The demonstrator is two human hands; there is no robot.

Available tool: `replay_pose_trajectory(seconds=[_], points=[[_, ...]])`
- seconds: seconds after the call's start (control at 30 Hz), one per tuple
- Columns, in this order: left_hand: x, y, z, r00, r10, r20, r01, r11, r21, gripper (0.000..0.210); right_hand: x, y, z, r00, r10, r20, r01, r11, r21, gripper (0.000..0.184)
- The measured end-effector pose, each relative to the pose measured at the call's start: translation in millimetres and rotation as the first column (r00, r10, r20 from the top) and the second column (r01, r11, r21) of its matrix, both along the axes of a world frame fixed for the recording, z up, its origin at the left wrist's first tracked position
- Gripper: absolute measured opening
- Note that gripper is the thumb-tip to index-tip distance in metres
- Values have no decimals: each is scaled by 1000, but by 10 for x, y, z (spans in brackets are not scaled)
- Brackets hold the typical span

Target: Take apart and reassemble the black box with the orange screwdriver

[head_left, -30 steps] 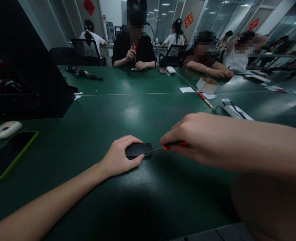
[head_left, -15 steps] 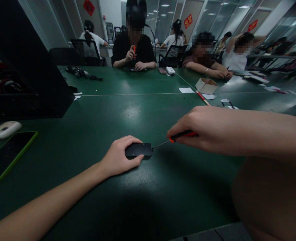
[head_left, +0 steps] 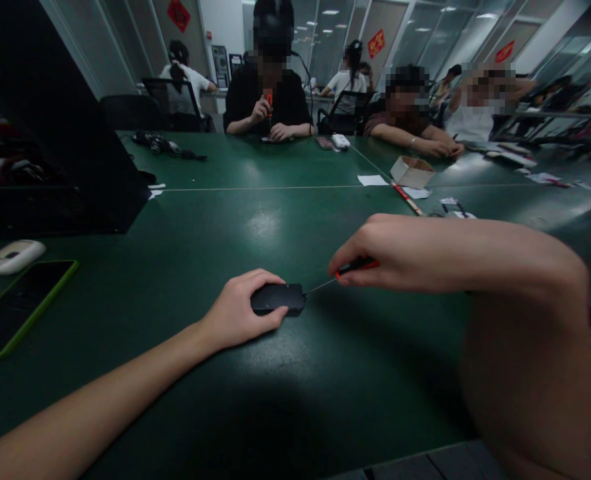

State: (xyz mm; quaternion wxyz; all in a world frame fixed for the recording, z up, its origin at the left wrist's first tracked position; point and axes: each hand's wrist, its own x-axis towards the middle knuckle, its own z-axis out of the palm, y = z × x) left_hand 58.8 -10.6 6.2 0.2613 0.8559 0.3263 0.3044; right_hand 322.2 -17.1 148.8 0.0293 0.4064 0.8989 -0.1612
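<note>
A small black rectangular box (head_left: 278,299) lies flat on the green tabletop (head_left: 215,233). My left hand (head_left: 243,310) is closed around its left end, with the thumb along the near side and the fingers over the far side. In my right hand (head_left: 368,253) is a screwdriver (head_left: 358,267) with a red and black handle, gripped between thumb and fingers. Its thin shaft slants down to the left, and the tip meets the right end of the box. The exact contact at the tip is too small to make out.
At the left lie a phone (head_left: 23,300) in a green case and a white computer mouse-like object (head_left: 13,257), beside a large black frame (head_left: 75,147). Farther off are a small open carton (head_left: 411,171), a paper slip (head_left: 373,181) and a cable bundle (head_left: 160,145). A person (head_left: 270,100) sits opposite with another screwdriver.
My right hand has shifted slightly left and its wrist and forearm have turned, with the screwdriver tip still at the box's right end. My left hand and the box have stayed put.
</note>
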Motion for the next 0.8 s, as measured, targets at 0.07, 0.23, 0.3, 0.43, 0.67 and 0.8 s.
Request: replay_pose_trajectory(seconds=[0.07, 0.23, 0.3, 0.43, 0.67, 0.8], points=[[-3, 5, -8, 1000, 1, 0, -1, 1000, -5, 32, 43, 38, -80, 999, -31, -36, 31, 999, 16, 22], [-3, 14, -27, 1000, -3, -13, 3, 1000, -15, 33, 268, 122, -426, 989, -126, -73, 124, 992, -23, 50], [-3, 16, -37, 1000, 4, -15, -4, 1000, -12, 34, 346, 153, -637, 978, -188, -94, 182, 981, -75, 61], [-6, 15, -50, 1000, 2, -18, -2, 1000, -2, 33, 414, 225, -1113, 964, -186, -189, 170, 981, -98, 66], [-5, 27, -31, 999, 12, -39, -12, 1000, 20, 34, 403, 230, -1447, 962, 10, -272, 87, 935, 343, 58], [-17, 29, -27, 999, 6, -43, -5, 1000, 28, 35, 304, 178, -1470, 950, 66, -306, 49, 935, 352, 55]])
